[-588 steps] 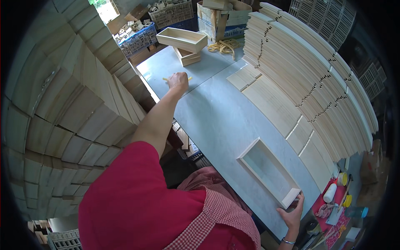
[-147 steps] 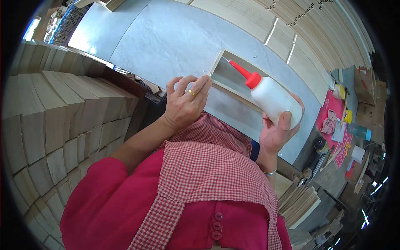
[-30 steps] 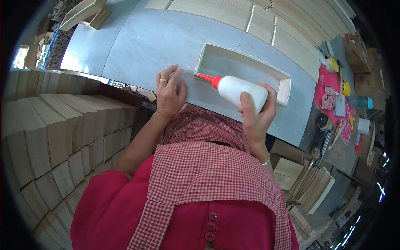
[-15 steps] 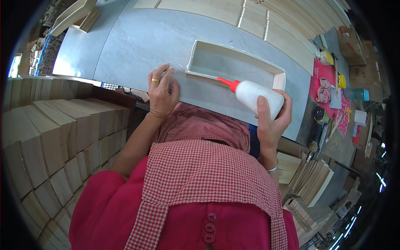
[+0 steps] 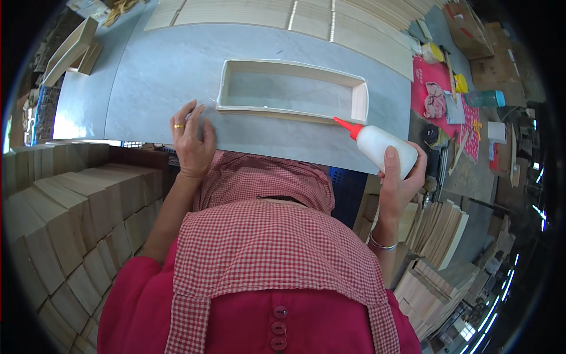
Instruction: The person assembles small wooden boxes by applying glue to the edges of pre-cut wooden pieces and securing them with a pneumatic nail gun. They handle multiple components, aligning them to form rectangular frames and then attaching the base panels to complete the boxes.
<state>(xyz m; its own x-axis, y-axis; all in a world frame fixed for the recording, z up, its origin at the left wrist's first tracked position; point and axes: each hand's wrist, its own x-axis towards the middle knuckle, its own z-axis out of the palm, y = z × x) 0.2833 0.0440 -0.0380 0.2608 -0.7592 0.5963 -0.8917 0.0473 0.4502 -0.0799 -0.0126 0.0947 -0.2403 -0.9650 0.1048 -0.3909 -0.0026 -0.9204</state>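
A shallow rectangular wooden frame (image 5: pixel 298 70) lies on the grey tabletop, and a glossy white line shows along its upper edges. My right hand (image 5: pixel 402 177) is wrapped round a white squeeze glue bottle (image 5: pixel 384 150), tilted so its red nozzle (image 5: pixel 349 126) points left and away. The nozzle's tip is at the frame's near side, close to the right end; whether it touches, I cannot tell. Beside the frame's near left corner, my left hand (image 5: pixel 193 140) rests at the table's front edge, fingers loosely bent and apart, holding nothing.
Flat wooden boards (image 5: pixel 259 26) line the table's far side. Small wooden frames (image 5: pixel 73 56) are stacked at the far left. Wooden blocks (image 5: pixel 71 218) are piled high by my left arm. To the right are a pink cloth (image 5: pixel 435 99) and a teal-lidded jar (image 5: pixel 486 98).
The glue bottle's nozzle has moved right along the frame's near side, from left of its middle to near the right end. My left hand stays near the left corner. The whole view has shifted.
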